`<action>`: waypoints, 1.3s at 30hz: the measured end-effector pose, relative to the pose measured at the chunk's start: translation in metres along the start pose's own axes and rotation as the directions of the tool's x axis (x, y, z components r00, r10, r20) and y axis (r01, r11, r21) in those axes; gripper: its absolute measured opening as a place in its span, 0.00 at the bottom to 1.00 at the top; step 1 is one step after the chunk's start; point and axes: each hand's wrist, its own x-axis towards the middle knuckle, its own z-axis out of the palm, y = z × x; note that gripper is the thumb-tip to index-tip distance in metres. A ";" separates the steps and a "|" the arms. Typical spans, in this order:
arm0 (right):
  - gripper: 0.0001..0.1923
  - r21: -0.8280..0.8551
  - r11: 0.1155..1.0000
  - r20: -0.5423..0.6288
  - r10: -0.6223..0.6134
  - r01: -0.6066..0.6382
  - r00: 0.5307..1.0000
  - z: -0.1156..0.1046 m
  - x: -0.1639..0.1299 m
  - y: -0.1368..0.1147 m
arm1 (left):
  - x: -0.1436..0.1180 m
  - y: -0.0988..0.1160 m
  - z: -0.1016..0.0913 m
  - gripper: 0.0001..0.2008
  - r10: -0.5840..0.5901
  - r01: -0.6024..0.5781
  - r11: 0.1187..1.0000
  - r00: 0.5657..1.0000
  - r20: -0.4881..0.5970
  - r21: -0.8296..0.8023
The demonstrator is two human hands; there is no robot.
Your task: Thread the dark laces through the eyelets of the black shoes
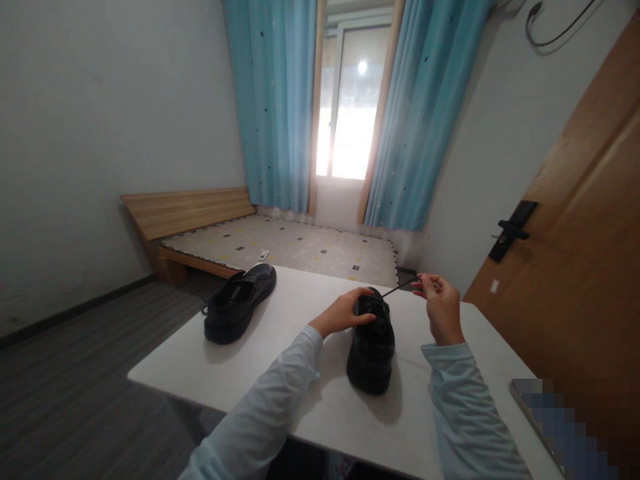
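On the white rectangular worktop [280, 313], left hand [344, 311] lies palm-down gripping the laced top of the near black leather shoe [371, 350], right hand [440, 303] pinches its thin black lace [397, 288] taut, second black leather shoe [239, 301] well apart at left.

Glossy black shoe [371, 347] sits upright near the middle of the white table [300, 313], toe pointing to 6 o'clock. Its thin black lace [399, 287] is stretched taut, running out toward 2 o'clock from the eyelets.
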 end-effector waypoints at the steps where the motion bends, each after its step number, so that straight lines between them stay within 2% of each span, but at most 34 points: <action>1: 0.16 0.020 1.000 -0.020 -0.010 0.010 1.000 -0.001 0.000 -0.001 | 0.000 0.000 0.000 0.27 0.002 -0.002 1.000 1.000 -0.002 0.001; 5: 0.15 0.123 0.992 -0.059 -0.018 0.025 0.998 -0.003 0.001 -0.002 | -0.001 0.000 -0.001 0.26 0.001 -0.001 1.000 1.000 0.007 -0.005; 8: 0.15 0.270 0.963 -0.002 0.015 -0.014 1.000 -0.002 0.001 -0.004 | -0.001 0.000 -0.001 0.25 -0.008 0.008 1.000 1.000 0.017 -0.009; 13: 0.16 0.499 0.859 0.113 0.068 -0.116 0.991 -0.003 -0.001 -0.009 | -0.002 -0.003 -0.002 0.26 -0.024 0.024 1.000 1.000 0.018 0.005; 16: 0.17 0.529 0.838 0.160 0.057 -0.134 0.986 -0.005 -0.003 -0.012 | -0.003 -0.004 -0.003 0.25 -0.026 0.025 1.000 0.999 0.019 0.009; 21: 0.13 0.549 0.830 0.265 -0.058 -0.101 0.963 -0.006 -0.008 -0.024 | -0.003 -0.003 -0.005 0.25 -0.029 0.029 0.999 0.999 0.022 0.016; 24: 0.11 0.435 0.897 0.342 -0.091 -0.072 0.935 -0.007 -0.010 -0.027 | -0.003 -0.001 -0.007 0.24 -0.023 0.022 1.000 0.999 0.029 0.015; 27: 0.11 0.138 0.990 0.400 -0.078 0.024 0.913 -0.008 -0.008 -0.023 | -0.003 0.003 -0.008 0.23 -0.002 0.001 1.000 1.000 0.029 0.009; 31: 0.13 -0.172 0.972 0.457 -0.064 0.159 0.887 -0.008 -0.005 -0.015 | -0.002 0.010 -0.005 0.21 0.050 -0.050 0.997 0.999 -0.004 0.050; 35: 0.14 -0.272 0.939 0.559 -0.022 0.209 0.829 -0.008 -0.005 -0.013 | -0.001 0.015 0.000 0.19 0.069 -0.063 0.991 0.996 -0.050 0.118; 39: 0.15 -0.271 0.953 0.633 0.071 0.135 0.771 -0.009 -0.006 -0.009 | 0.000 0.016 0.007 0.16 0.108 -0.093 0.982 0.990 -0.087 0.162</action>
